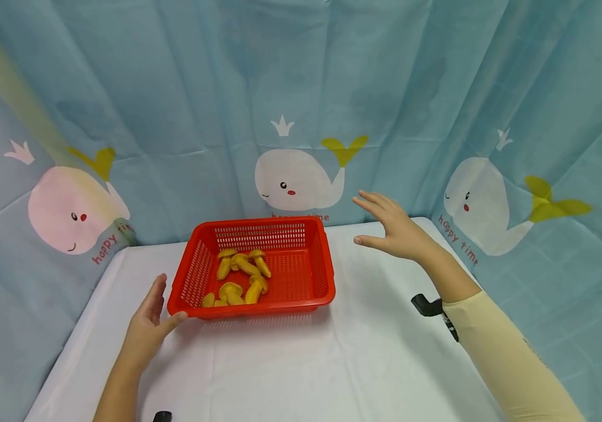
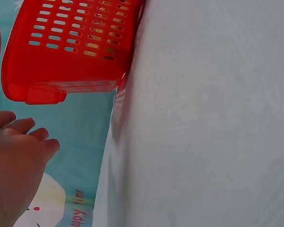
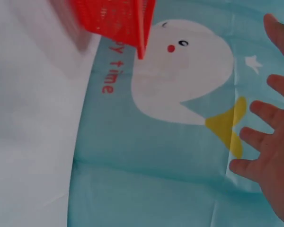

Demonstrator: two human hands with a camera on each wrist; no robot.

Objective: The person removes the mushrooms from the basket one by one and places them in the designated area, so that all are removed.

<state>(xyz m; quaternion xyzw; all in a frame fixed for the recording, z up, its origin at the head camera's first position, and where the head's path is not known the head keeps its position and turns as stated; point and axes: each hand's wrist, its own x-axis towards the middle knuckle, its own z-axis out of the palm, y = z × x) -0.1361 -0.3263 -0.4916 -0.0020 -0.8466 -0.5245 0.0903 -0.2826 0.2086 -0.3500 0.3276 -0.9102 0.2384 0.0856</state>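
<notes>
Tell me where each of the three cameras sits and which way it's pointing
Head: worn high, looks forward and down at the red basket on the white table; left hand, right hand and both forearms show.
Left wrist: low beside the basket's wall; open left hand shows.
Right wrist: faces the whale curtain; spread right hand shows.
All three share the basket and curtain.

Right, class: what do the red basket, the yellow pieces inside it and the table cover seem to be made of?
The red basket looks like moulded plastic: uniform glossy red with regular slotted walls. The yellow pieces appear smooth and evenly coloured, perhaps plastic toy food, though too small to be sure. The table cover seems to be white matte cloth, showing soft creases. The left hand touches the basket's near corner.
</notes>
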